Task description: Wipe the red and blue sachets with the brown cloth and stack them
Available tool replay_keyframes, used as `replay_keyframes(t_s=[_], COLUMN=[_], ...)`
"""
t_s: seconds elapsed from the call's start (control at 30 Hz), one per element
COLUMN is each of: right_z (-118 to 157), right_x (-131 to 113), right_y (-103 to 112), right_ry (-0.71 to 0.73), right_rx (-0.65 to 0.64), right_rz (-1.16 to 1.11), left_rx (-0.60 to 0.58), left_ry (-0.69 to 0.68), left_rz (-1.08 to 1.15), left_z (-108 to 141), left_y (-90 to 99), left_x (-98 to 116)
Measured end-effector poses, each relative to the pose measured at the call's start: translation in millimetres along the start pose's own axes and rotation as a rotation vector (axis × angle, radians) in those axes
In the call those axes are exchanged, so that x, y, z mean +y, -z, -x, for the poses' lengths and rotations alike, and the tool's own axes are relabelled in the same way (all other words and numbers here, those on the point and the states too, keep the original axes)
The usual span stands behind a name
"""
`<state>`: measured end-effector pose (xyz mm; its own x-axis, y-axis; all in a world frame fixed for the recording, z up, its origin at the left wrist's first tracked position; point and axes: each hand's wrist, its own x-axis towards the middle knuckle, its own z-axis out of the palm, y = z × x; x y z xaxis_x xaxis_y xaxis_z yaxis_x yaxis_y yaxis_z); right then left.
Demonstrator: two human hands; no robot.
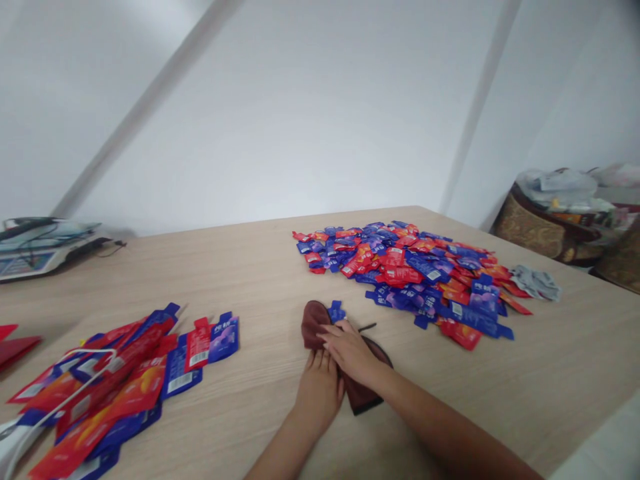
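Note:
A dark reddish-brown cloth piece [316, 320] with black edging lies on the table in front of me. Its exact kind does not show, and a thin black cord sticks out on its right. My left hand [320, 387] rests on the near left side of the cloth, fingers fairly straight and close together. Across the middle of it lies my right hand [353, 353], fingers outstretched and partly over my left hand. Both palms face down and cover much of the cloth. Just behind the cloth, part of a small blue packet [337, 310] shows.
A large heap of red and blue packets [400, 260] spreads right of centre, a crumpled grey cloth [536, 283] at its edge. More packets [130, 380] lie at left beside a white cable [75, 393]. A flat scale-like device [45, 253] stands far left. Patterned chair [530, 223] at right.

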<state>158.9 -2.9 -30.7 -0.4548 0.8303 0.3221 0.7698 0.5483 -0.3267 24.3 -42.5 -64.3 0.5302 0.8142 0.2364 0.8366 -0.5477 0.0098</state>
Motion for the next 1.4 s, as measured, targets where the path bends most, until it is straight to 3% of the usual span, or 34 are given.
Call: replay_keyframes(t_s=[0.17,0.23,0.37,0.47,0.57,0.7,0.77,0.87,0.97,1.07,1.13,1.23,1.3,1.4], right_z=[-23.5,-32.4,-18.0,-1.0,-6.0,-32.4,-34.6,-16.9,2.4,-0.9,-13.9,-35.1,-43.5,-44.5], right_x=[50.4,58.7,27.3,5.1,20.6,58.3,57.1,30.7,10.5,24.3,45.9,70.4,71.6,53.2], right_y=[16.6,26.1,21.6,6.1,2.9,18.3,22.2,14.2,1.1,1.2,10.4,29.5,39.0,39.6], right_ry=[-0.184,-0.224,-0.077,0.042,-0.04,-0.19,-0.196,-0.097,-0.016,-0.114,-0.234,-0.283,-0.288,-0.215], right_rx=[0.05,0.055,0.123,0.054,0.065,0.07,0.091,0.13,0.066,0.051,0.037,0.034,0.051,0.094], right_rz=[0.038,0.05,-0.017,-0.059,-0.039,0.046,0.051,0.032,0.021,0.06,0.116,0.134,0.138,0.127], left_rx=[0.062,0.061,0.043,0.015,0.056,0.086,0.089,0.095,0.084,0.074,0.078,0.093,0.102,0.105], left_ry=[-0.044,-0.038,-0.015,0.026,0.002,-0.022,-0.024,-0.014,0.024,0.01,0.0,0.011,0.025,0.038], left_rz=[-0.019,-0.021,-0.017,-0.02,-0.02,-0.01,0.001,0.025,0.043,0.055,0.062,0.077,0.094,0.108], left_z=[0.1,0.2,0.0,0.0,0.7,2.8,3.8,4.4,4.1,4.6,5.9,8.3,9.3,8.8], left_y=[2.5,3.9,4.4,3.1,2.5,3.8,4.2,4.2,5.5,8.3,10.5,14.0,16.5,20.0], left_x=[-0.6,-0.3,1.9,3.2,2.7,0.6,-0.2,-0.5,0.3,0.9,1.2,2.3,3.6,6.1])
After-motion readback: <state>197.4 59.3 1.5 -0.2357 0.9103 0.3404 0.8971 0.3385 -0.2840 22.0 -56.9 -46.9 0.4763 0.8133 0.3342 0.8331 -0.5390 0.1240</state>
